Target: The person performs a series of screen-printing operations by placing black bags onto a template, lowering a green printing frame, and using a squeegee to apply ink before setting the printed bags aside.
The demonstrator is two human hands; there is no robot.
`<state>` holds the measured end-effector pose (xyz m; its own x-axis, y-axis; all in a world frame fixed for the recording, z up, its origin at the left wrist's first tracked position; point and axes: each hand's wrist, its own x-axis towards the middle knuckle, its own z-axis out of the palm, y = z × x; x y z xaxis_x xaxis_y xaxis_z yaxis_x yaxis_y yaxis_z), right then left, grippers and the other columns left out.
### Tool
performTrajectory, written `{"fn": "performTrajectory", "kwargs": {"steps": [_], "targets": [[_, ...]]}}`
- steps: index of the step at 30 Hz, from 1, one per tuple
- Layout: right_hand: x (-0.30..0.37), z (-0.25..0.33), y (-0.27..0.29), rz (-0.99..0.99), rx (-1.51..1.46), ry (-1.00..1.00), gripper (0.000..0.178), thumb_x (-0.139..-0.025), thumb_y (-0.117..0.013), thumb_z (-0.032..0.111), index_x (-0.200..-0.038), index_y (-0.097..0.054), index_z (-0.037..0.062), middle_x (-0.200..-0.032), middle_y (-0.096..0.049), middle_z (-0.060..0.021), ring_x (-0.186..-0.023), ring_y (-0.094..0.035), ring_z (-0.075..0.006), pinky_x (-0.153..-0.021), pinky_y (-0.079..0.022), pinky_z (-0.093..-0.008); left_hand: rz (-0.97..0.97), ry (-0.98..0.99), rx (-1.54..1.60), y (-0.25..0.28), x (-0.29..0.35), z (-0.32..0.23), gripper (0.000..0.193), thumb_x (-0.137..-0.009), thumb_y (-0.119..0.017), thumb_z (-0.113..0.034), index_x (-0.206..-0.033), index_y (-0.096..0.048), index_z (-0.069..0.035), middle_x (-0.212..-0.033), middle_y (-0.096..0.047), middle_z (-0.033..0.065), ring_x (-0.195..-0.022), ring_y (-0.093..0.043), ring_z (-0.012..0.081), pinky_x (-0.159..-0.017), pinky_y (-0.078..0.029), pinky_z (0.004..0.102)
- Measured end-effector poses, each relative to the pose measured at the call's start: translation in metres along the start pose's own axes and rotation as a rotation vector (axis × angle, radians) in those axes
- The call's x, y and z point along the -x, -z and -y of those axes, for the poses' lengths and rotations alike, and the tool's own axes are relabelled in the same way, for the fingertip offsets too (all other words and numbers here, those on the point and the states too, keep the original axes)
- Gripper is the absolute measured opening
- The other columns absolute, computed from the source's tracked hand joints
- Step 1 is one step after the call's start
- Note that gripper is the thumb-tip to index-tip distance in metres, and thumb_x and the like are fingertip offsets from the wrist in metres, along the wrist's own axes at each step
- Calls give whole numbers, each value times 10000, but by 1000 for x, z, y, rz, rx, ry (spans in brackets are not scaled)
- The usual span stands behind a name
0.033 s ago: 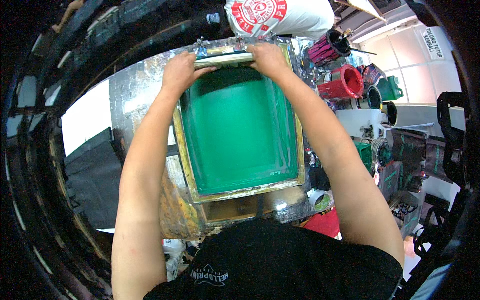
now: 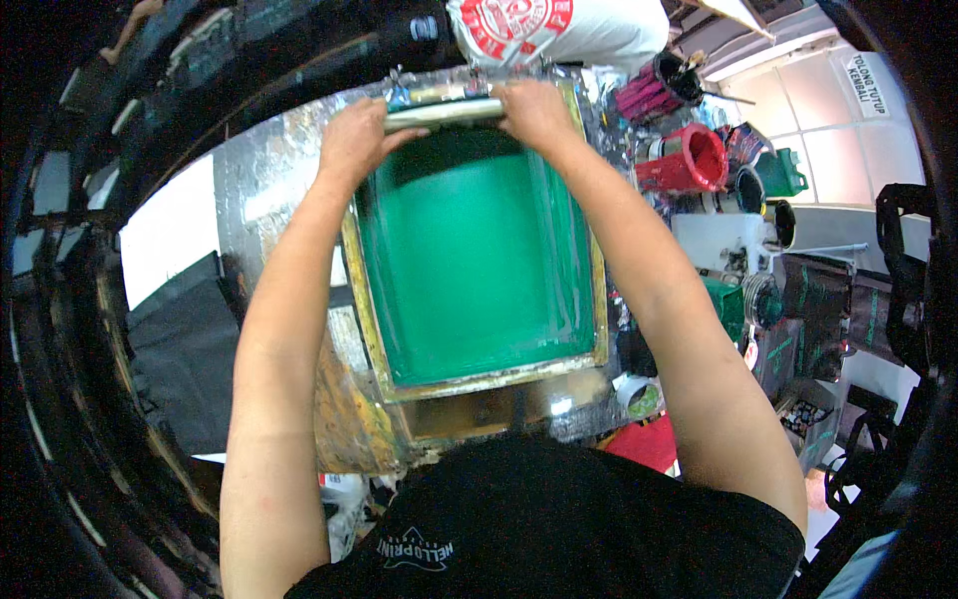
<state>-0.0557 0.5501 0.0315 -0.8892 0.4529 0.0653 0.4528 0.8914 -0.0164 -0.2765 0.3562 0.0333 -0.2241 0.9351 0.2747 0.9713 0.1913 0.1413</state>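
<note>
A screen-printing frame with a yellowish, ink-stained rim lies in front of me, its mesh coated green. Across its far end, a squeegee with a pale wooden handle is held crosswise. My left hand is closed round its left end, with the thumb along the near side. My right hand grips the right end. A dark shadow lies on the green just on the near side of the squeegee. The squeegee's lower edge is hidden, so its contact with the mesh cannot be made out.
The frame rests on an ink-spattered table. To the right stand a red ink tub, a pink-and-black container and a green jerrycan. A white bag with red print sits beyond the far edge. A tape roll lies near right.
The view has shifted slightly. Both hands and the squeegee stay at almost the same place at the far end of the frame.
</note>
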Motion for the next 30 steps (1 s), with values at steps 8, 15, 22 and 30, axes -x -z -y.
{"fn": "performTrajectory", "kwargs": {"steps": [8,15,22,30], "targets": [[21,16,11,-8,74,12,391,-746,-847,303,-1098,-714,197,-1039,-739,-38,-1022,-703,-246,-964,-371,-581,10,-7,-137,5,22,-11,628,-823,-671,-690,-828,-707,-63,-824,-681,121,-811,-712,320,-678,-575,444],[101,42,13,38,48,24,279,-795,-802,245,-1051,-709,183,-1003,-723,-53,-1045,-689,-260,-965,-369,-575,60,26,-64,22,93,-59,575,-803,-732,-633,-808,-678,-60,-808,-655,98,-791,-699,297,-680,-575,429],[196,78,20,56,-4,34,418,-731,-849,274,-1109,-700,177,-1031,-702,-46,-1045,-663,-250,-980,-369,-575,72,14,-21,47,177,-111,510,-772,-798,-547,-799,-648,-60,-815,-631,99,-806,-677,282,-680,-560,419],[298,122,33,147,-52,3,403,-747,-820,228,-1127,-698,173,-1053,-691,-52,-1087,-639,-258,-1029,-356,-595,159,43,12,73,269,-167,439,-715,-863,-416,-858,-622,-78,-855,-605,96,-828,-654,294,-698,-542,412]]}}
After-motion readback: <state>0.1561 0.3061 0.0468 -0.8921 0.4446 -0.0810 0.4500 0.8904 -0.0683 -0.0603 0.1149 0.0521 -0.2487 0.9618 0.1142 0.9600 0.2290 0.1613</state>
